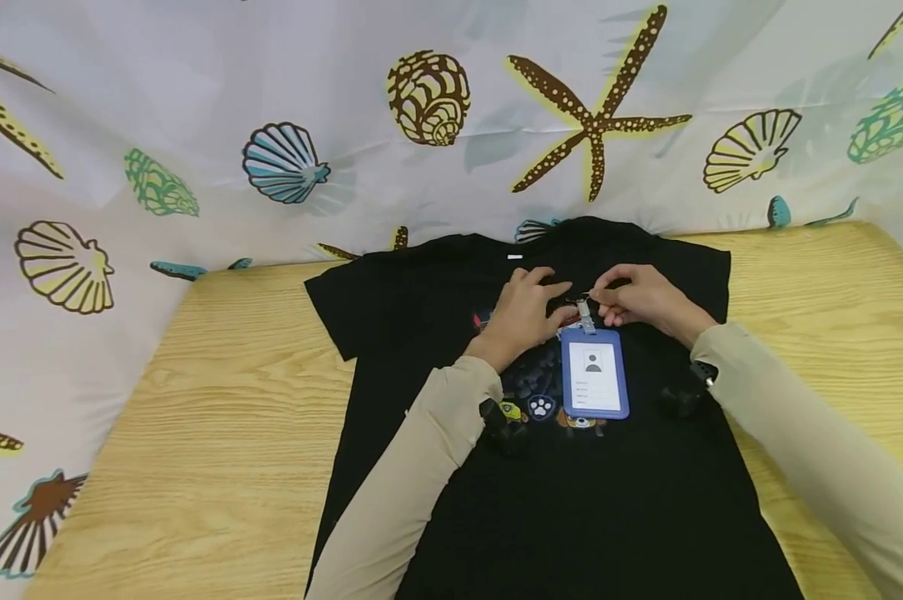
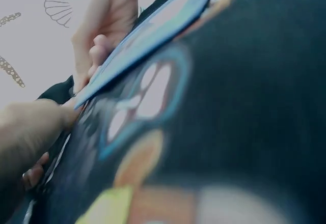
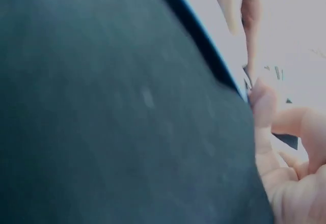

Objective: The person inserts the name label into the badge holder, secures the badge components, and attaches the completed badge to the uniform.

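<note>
A blue ID badge holder (image 1: 595,375) with a white card lies on the chest print of a black T-shirt (image 1: 571,500). A clear strap with a metal clip (image 1: 584,315) rises from its top edge, and a thin metal pin (image 1: 577,298) shows by the clip. My right hand (image 1: 642,298) pinches the pin's end between thumb and forefinger. My left hand (image 1: 522,312) rests on the shirt with fingers spread, its thumb tip right beside the strap. In the left wrist view the thumb (image 2: 63,113) meets the top corner of the badge holder (image 2: 147,38).
The shirt is spread on a light wooden table (image 1: 248,400), its collar toward the back. Behind it hangs a white cloth (image 1: 361,100) printed with shells and starfish. Dark wrist cameras are strapped over both beige sleeves (image 1: 413,475).
</note>
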Motion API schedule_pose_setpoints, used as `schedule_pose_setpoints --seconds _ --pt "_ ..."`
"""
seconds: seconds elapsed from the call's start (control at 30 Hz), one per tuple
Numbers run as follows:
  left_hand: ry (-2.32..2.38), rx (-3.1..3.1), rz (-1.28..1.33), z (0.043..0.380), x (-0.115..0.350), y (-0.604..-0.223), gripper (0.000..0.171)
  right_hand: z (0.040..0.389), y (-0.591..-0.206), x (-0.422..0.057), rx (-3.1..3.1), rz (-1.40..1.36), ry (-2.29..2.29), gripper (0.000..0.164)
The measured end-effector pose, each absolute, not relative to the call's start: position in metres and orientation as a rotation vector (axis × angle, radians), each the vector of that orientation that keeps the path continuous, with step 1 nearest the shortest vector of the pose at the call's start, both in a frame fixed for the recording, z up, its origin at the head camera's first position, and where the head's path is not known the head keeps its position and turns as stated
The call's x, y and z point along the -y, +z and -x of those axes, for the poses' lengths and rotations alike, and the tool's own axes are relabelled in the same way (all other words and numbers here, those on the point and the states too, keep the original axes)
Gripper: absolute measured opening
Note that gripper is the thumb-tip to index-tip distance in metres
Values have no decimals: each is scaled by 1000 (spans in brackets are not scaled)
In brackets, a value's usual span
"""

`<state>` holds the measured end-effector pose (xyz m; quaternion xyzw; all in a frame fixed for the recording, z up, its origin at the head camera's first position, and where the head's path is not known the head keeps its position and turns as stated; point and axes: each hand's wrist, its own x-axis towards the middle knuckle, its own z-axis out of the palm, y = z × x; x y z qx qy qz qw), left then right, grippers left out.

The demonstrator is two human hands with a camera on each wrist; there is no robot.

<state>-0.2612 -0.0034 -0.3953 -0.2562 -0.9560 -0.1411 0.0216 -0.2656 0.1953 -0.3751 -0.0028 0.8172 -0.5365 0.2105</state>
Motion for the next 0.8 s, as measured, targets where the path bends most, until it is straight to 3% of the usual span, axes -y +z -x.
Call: schedule_pose_setpoints --seconds 0.17,0.3,0.53,0.8 --pt "-325 3194 567 257 6 -394 80 262 -371 -208 -2326 112 -1408 38" --pt "-298 3280 465 252 8 -391 96 256 -369 -207 -2485 305 -1273 39" --pt "-318 3287 447 244 9 -385 106 253 -365 -187 -2793 707 -848 32" --pt "-327 3333 414 241 7 -381 118 254 -353 -176 -2790 554 -284 64"
